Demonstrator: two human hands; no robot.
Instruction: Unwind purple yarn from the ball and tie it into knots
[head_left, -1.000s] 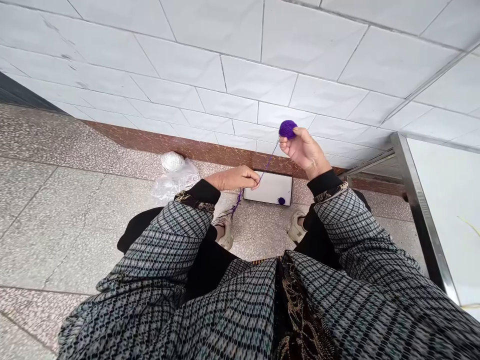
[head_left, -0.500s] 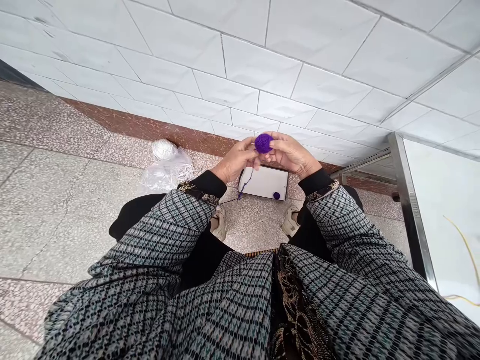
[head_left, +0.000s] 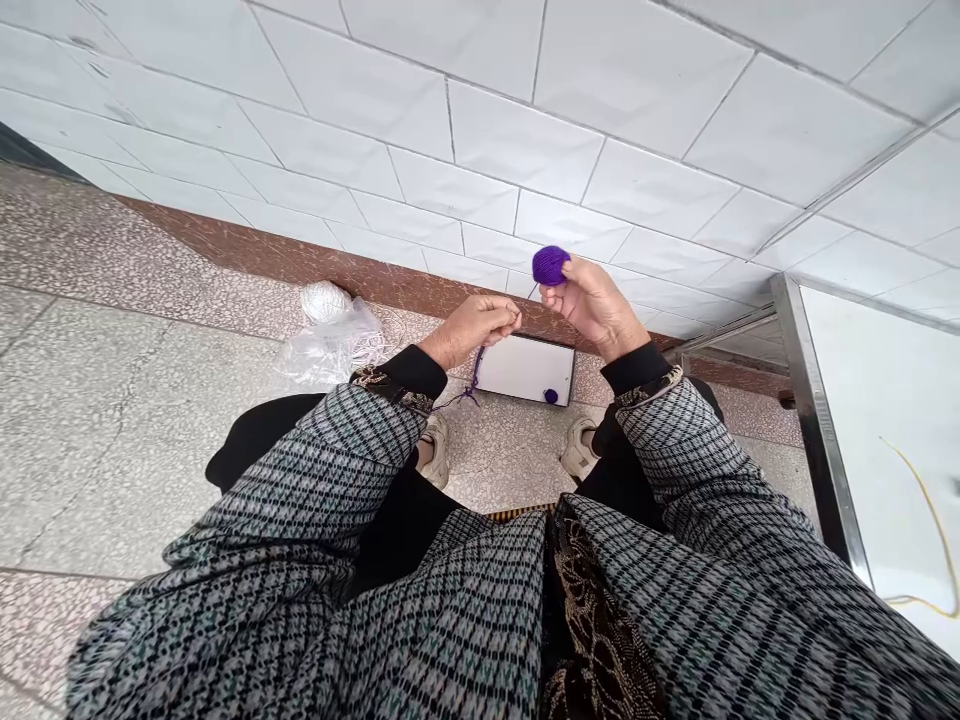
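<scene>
A purple ball of yarn (head_left: 550,266) is held up between the thumb and fingers of my right hand (head_left: 594,305). To its left and slightly lower, my left hand (head_left: 478,328) is closed in a pinch on the yarn strand. From under that hand a loose, knotted length of purple yarn (head_left: 475,380) hangs down toward the floor. Below both hands lies a shallow white tray (head_left: 521,370) with a dark rim. A small dark purple ball (head_left: 551,396) rests at the tray's near right corner.
On the floor to the left sit a white ball of yarn (head_left: 325,301) and a clear plastic bag (head_left: 319,358). A tiled wall (head_left: 420,190) rises in front. At the right stands a white table (head_left: 877,400) with a metal edge and a yellow strand (head_left: 934,510) on it.
My hands came together at the purple ball, then parted again. The ball in my right hand moved left and down, then back up and right a little.
</scene>
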